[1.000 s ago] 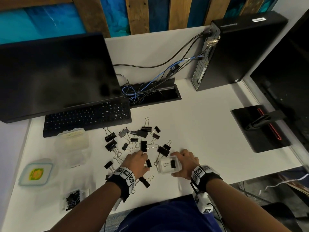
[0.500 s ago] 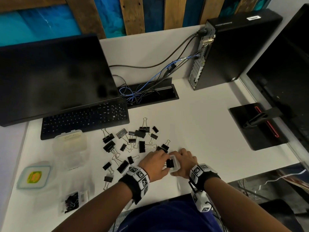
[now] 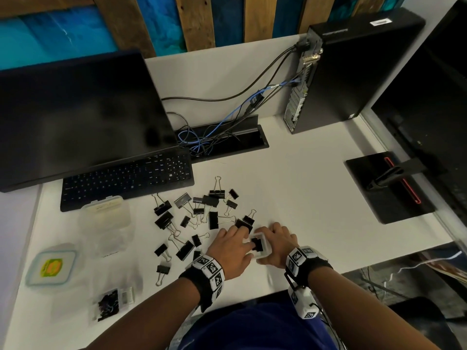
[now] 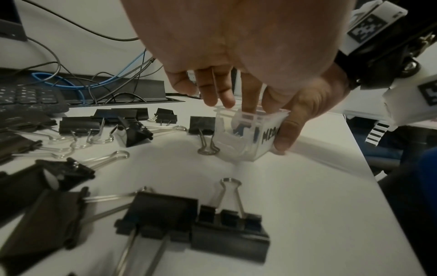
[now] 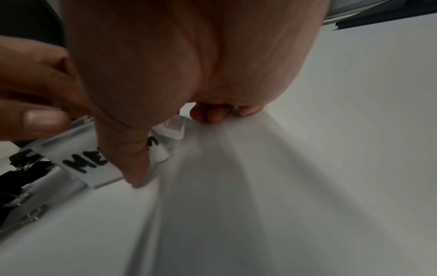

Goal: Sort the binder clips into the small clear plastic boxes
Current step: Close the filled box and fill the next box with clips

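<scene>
A small clear box (image 3: 264, 251) with a handwritten label starting "ME" (image 5: 94, 164) stands on the white table near its front edge. My right hand (image 3: 275, 245) grips it, thumb (image 5: 132, 158) on the labelled side, fingers behind it. My left hand (image 3: 242, 239) reaches over the box with fairly straight fingers (image 4: 222, 95); one fingertip dips inside onto a black binder clip (image 3: 257, 244). Several loose black binder clips (image 3: 214, 219) of mixed sizes lie left of and behind the box (image 4: 248, 142); two large ones (image 4: 229, 233) lie under my left wrist.
A keyboard (image 3: 126, 178) and dark monitor (image 3: 75, 117) stand behind the clips. At the left are a larger clear lidded box (image 3: 106, 215), a container with a yellow-green label (image 3: 51, 267) and a small box of tiny clips (image 3: 108, 303). A monitor stand (image 3: 389, 185) sits at the right.
My left hand has moved right from the loose clips to the box, bringing a clip with it. My right hand has kept its hold on the box.
</scene>
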